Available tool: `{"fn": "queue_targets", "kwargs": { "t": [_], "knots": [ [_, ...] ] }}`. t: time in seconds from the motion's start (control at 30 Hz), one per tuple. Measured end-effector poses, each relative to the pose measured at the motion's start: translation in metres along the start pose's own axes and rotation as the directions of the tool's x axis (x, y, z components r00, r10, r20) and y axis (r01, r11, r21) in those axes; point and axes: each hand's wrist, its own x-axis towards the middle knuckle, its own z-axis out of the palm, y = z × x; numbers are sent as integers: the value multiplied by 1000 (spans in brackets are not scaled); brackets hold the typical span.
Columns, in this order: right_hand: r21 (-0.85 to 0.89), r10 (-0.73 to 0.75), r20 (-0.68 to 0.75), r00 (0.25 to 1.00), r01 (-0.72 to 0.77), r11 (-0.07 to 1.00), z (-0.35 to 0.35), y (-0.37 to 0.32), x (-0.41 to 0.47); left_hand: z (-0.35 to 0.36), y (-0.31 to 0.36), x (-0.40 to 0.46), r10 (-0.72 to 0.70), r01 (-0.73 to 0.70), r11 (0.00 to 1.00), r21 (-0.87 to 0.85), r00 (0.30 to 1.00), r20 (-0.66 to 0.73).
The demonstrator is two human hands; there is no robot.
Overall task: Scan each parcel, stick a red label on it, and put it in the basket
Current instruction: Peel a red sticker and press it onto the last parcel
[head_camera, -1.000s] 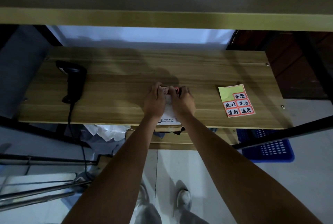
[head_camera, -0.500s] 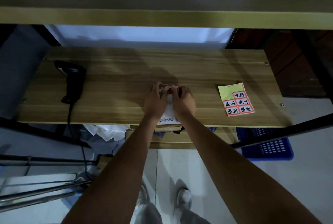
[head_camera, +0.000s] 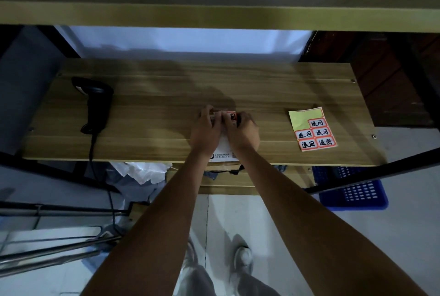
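Parcel (head_camera: 222, 150) sits at the near edge of the shelf (head_camera: 154, 110), dead centre in my view: a small brown box with a white printed slip on top, mostly covered by my hands. Red label (head_camera: 232, 116) lies at its far end. My left hand (head_camera: 206, 132) and right hand (head_camera: 242, 133) both press down flat on it, fingertips meeting over the label, nothing clasped. Label sheet (head_camera: 312, 130) lies at three o'clock, scanner (head_camera: 96, 102) at nine, basket (head_camera: 357, 191) at four, below the shelf.
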Motion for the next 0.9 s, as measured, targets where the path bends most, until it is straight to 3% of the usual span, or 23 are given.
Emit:
{"fn": "queue_targets", "kwargs": {
  "t": [0.23,0.43,0.9],
  "knots": [
    [-24,-35,-43,998,34,999,0,0,-1,1,-6,3,57,-56,995,78,998,-8],
    [38,21,-11,1000,-20,999,-3,-2,-4,0,-2,0,16,-17,999,-30,1000,-25],
    [-35,-42,-65,997,40,999,-2,-2,-3,-1,-1,-1,46,-46,999,11,999,-16]
  ]
}}
